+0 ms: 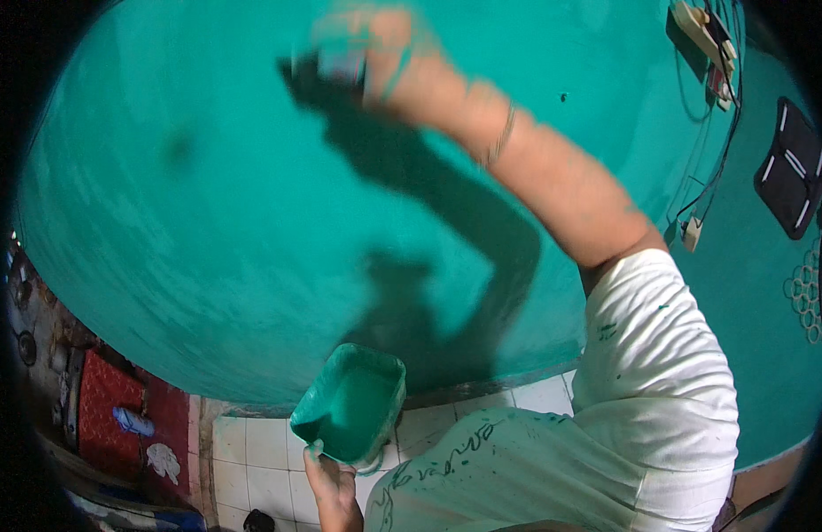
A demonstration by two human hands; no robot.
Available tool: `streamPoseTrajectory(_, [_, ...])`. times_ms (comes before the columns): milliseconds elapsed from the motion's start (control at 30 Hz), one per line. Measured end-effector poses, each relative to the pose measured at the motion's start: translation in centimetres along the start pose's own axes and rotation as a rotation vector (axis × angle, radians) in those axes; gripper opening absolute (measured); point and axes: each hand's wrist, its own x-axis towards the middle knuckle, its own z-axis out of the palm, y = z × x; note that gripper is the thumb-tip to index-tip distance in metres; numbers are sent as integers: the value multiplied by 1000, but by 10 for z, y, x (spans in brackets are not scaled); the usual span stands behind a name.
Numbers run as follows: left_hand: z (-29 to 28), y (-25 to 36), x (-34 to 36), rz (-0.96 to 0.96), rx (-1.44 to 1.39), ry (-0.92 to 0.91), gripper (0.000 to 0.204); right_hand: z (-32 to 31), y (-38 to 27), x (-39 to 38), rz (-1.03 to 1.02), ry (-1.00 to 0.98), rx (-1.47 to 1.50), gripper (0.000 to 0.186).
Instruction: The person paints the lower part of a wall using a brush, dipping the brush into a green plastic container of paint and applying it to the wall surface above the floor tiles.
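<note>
My left hand (334, 488) grips the near corner of a rectangular tub (392, 415) at the bottom middle, its thumb over the rim. Green paint (356, 390) coats the inside of the tub and lies in it. High up at the green wall (251, 222), my right hand (389, 53) is closed around what looks like a wide paintbrush (340, 66). Motion smears the hand and the brush, and the bristles do not show clearly. Green smudges mark my right forearm and the sleeve of my white shirt. My arm casts a dark shadow on the wall.
Cables and a socket board (708, 35) hang on the wall at upper right, with a small switch box (692, 233) below. A black panel (792, 168) hangs farther right. White floor tiles (267, 443) lie below; a red mat (112, 403) and clutter are at lower left.
</note>
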Motion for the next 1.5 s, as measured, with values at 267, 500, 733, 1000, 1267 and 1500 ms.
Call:
streamPoseTrajectory(267, [57, -43, -15, 42, 0, 7, 68, -42, 47, -53, -106, -161, -294, 23])
streamPoseTrajectory(500, [108, -91, -23, -9, 23, 2, 67, -59, -70, -312, 236, -946, 594, 15])
streamPoseTrajectory(733, [130, -133, -40, 2, 20, 40, 63, -208, 10, -250, 1040, -453, 466, 43])
streamPoseTrajectory(1000, [176, -159, -45, -6, 21, 10, 58, -305, 111, -248, 1290, -93, 396, 78])
streamPoseTrajectory(1267, [199, -170, -46, -2, 55, -36, 58, -240, 81, -267, 629, -695, 602, 9])
streamPoseTrajectory(1500, [199, -166, -49, -13, 64, -41, 61, -302, 141, -143, 488, -394, 297, 21])
